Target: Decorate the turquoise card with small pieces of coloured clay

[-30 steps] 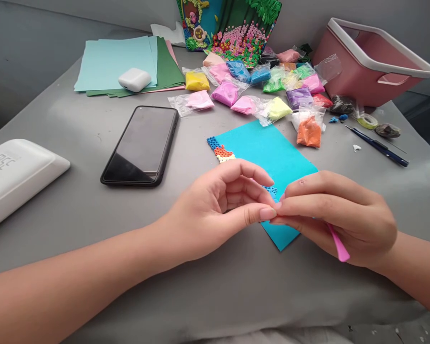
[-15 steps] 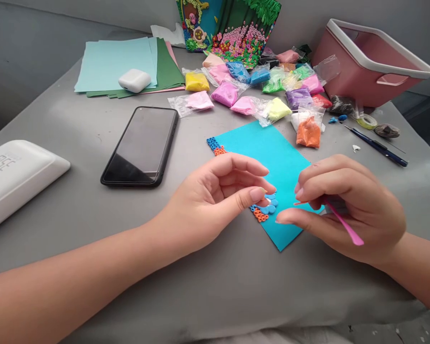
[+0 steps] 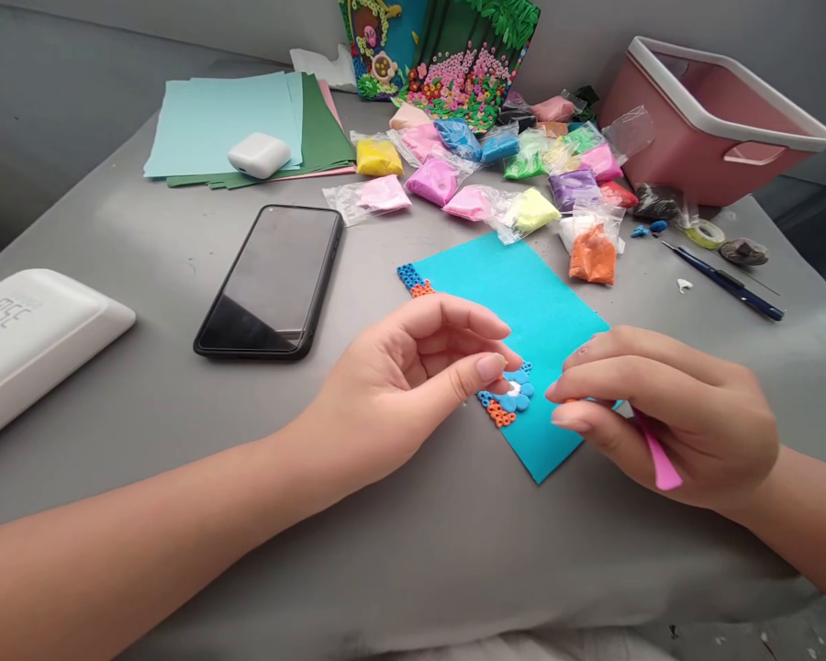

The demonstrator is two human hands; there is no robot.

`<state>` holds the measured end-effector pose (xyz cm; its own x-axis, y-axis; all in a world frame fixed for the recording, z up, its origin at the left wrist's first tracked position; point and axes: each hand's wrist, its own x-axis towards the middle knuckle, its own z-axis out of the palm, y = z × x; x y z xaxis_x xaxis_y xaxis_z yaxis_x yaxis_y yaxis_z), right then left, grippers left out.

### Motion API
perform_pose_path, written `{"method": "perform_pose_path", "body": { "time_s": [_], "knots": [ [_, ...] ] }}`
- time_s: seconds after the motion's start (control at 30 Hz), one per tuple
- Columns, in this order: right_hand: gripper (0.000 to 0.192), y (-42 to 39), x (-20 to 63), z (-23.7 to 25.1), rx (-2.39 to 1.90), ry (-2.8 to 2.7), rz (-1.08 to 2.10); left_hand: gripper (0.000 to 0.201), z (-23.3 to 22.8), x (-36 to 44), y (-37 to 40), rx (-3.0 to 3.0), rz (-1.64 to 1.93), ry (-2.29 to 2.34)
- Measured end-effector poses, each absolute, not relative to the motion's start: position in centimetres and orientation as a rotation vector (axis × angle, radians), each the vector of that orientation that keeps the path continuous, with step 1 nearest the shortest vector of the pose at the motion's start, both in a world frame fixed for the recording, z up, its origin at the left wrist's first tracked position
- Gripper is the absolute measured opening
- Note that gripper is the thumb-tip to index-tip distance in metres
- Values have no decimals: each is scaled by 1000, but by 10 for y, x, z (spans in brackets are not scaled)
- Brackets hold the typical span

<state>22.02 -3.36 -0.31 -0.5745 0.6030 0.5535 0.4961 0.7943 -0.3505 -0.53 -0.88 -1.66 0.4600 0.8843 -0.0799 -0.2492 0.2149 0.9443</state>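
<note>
Head view: on the grey desk (image 3: 413, 569), the blue card (image 3: 523, 285) lies between its near and far edges. The right hand (image 3: 688, 413) grips a pink tool (image 3: 661, 459); the left hand (image 3: 419, 372) curls loosely, perhaps pinching something, I can't tell. A pink basket (image 3: 651, 128) stands by the far right corner, a grey wall (image 3: 578, 32) behind.

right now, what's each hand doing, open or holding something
Left hand: loosely curled; cannot tell if it holds anything.
Right hand: closed on a pink modelling tool, orange bit showing at its pinch.
</note>
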Motion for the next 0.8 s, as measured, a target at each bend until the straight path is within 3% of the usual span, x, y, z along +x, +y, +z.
{"method": "perform_pose_path", "body": {
  "time_s": [0.2, 0.37, 0.8],
  "knots": [
    [20, -33, 222, -6, -815, -2321, 152, 11, -19, -8, -11, 1166, 947, 787],
    [13, -33, 224, -7, -837, -2373, 180, 19, -20, -8, -10, 1148, 920, 796],
    [5, -30, 228, -7, -814, -2463, 286, 19, -16, -7, -9, 1208, 913, 873]
  ]
}}
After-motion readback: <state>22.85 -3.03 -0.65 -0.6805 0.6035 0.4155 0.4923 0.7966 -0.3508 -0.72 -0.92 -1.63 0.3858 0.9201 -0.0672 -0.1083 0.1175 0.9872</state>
